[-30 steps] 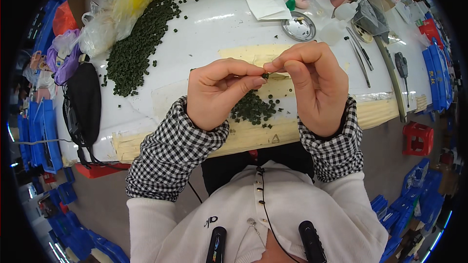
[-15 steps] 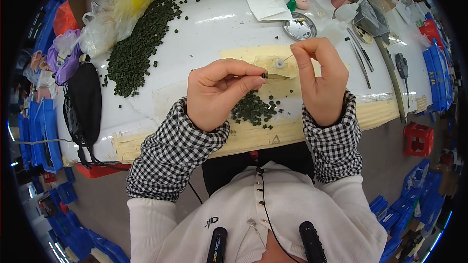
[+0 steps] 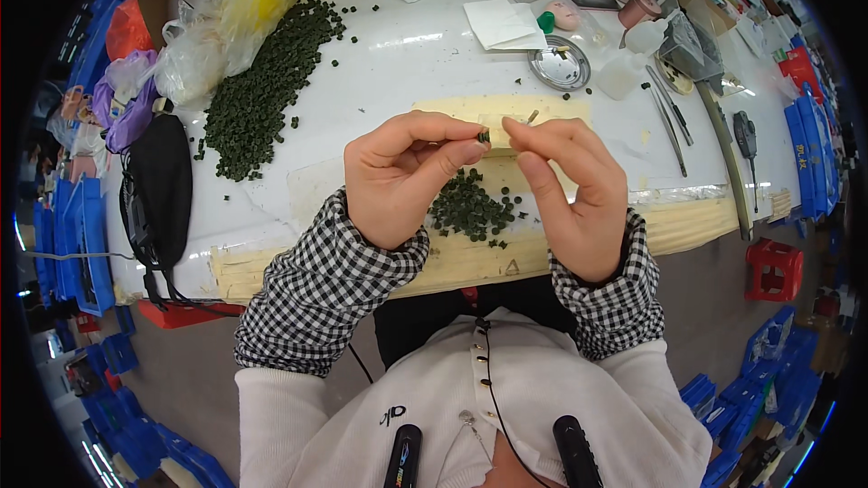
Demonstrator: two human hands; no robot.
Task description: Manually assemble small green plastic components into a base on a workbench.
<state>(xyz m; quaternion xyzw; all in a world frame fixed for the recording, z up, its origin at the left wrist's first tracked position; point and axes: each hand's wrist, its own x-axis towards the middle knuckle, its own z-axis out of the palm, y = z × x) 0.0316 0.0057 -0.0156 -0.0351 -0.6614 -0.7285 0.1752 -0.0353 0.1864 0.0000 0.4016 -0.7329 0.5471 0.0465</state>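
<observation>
My left hand (image 3: 393,176) pinches a small dark green part (image 3: 484,136) between thumb and forefinger. Close to its right is my right hand (image 3: 579,185), thumb and forefinger apart, nothing visible between them. The forefinger tip comes near the held part; I cannot tell whether they touch. Behind the right fingers a thin short stick (image 3: 533,115) pokes up, its lower end hidden. Below the hands lies a loose pile of dark green pieces (image 3: 472,208) on the pale yellow covering near the table's front edge.
A larger heap of dark green parts (image 3: 262,90) spreads at left, beside plastic bags (image 3: 199,59) and a black pouch (image 3: 155,190). Farther back are a white paper sheet (image 3: 504,25) and a round metal dish (image 3: 559,63). Tweezers (image 3: 667,126) and a walkie-talkie (image 3: 745,140) lie at right.
My right hand has moved left and nearer to me, toward the left hand. Its thumb and forefinger, pinched on a thin needle-like tool before, are now apart. My left hand keeps its pinch.
</observation>
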